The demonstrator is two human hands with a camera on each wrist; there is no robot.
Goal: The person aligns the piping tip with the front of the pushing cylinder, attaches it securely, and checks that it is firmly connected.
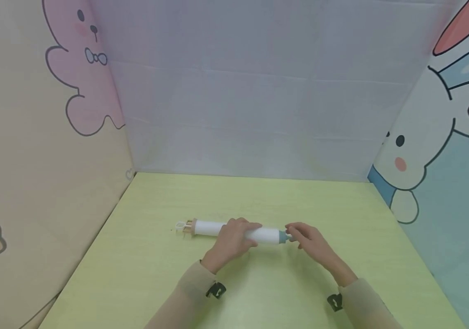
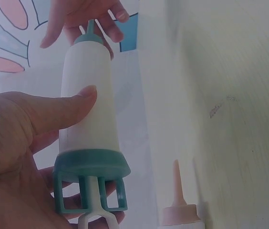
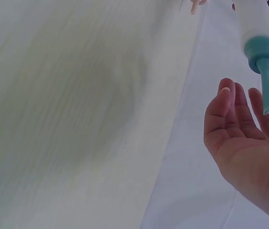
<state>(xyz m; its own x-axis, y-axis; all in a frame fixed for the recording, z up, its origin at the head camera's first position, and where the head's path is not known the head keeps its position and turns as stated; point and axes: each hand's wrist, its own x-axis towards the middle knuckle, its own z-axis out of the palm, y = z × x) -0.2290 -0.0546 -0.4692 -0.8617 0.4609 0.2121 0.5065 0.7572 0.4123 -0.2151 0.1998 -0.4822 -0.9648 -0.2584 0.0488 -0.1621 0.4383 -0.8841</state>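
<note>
My left hand (image 1: pixel 234 240) grips the white barrel of a syringe-like tube (image 2: pixel 89 71), its thumb lying across the side. The tube has a teal tapered nozzle (image 3: pixel 264 86) at one end. A teal collar (image 2: pixel 92 162) with frame-like loops and a white forked piece is at the other end. Beside the nozzle tip, my right hand (image 3: pixel 249 133) has its fingers loosely bent and holds nothing. A second white tube (image 1: pixel 209 228) with beige ends shows to the left of the left hand, partly hidden by it. Its beige nozzle (image 2: pixel 177 186) shows in the left wrist view.
The pale yellow-green table (image 1: pixel 168 283) spreads under both hands. A pale cloth wall (image 1: pixel 251 100) rises behind it, and printed walls with a bear (image 1: pixel 82 77) and a rabbit (image 1: pixel 415 137) flank it.
</note>
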